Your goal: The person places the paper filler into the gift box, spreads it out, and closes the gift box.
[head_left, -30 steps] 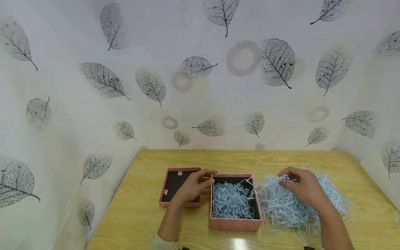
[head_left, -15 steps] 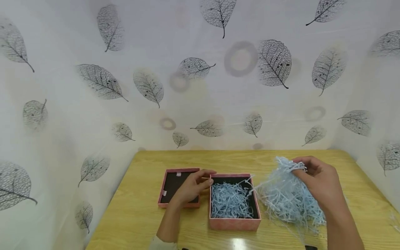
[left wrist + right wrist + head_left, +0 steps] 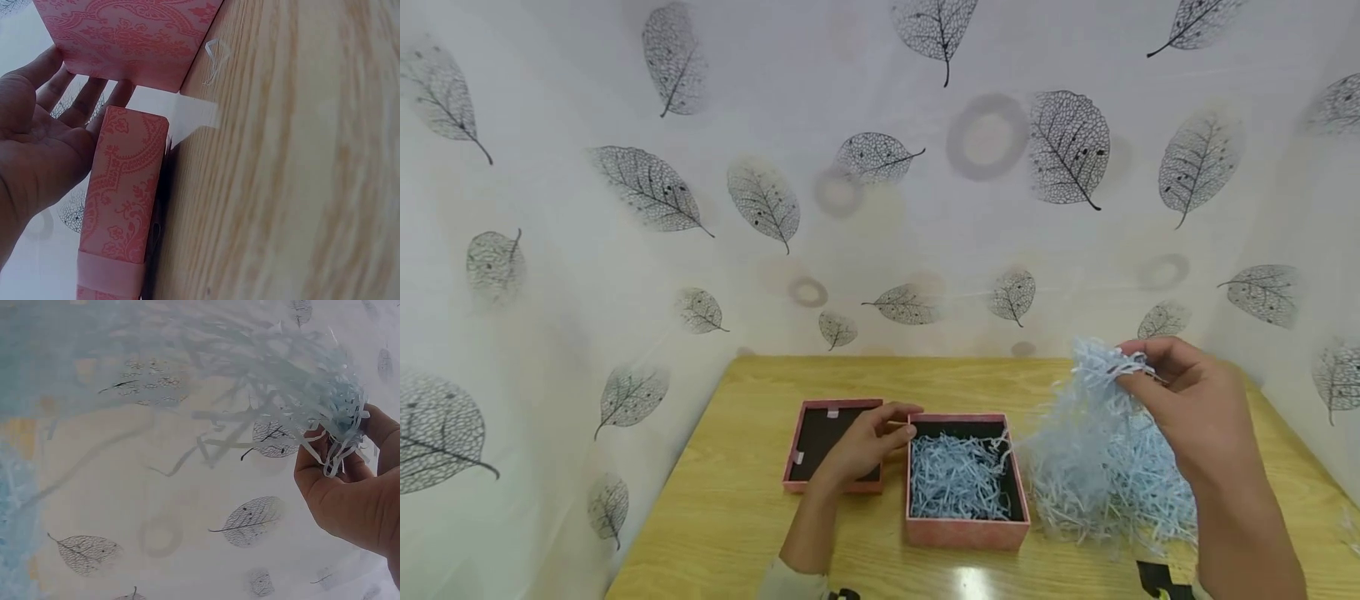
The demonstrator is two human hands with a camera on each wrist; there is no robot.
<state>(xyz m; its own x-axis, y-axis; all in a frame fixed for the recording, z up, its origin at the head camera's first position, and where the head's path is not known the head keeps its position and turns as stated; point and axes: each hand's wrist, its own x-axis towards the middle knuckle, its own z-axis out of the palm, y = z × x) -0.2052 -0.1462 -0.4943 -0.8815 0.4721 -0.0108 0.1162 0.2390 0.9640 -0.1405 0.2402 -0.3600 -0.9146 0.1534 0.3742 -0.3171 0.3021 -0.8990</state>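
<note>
Blur hides where the pale-blue shredded paper (image 3: 1097, 379) ends, its crinkled strands pinched in my right hand (image 3: 1198, 404) above the heap (image 3: 1150, 479). My left hand (image 3: 867, 442), fingers extended, touches the pink box (image 3: 966, 534).

Soft, even light washes the leaf-print cloth (image 3: 880, 233), with a white glare on the wooden table (image 3: 715, 517) before me. My left hand (image 3: 44, 150) falls in shade against the bright backdrop, the nearest wood grain soft. Beyond my right hand (image 3: 350, 503), paper strands (image 3: 306, 381) blur into streaks, hazy and out of focus at upper left.
</note>
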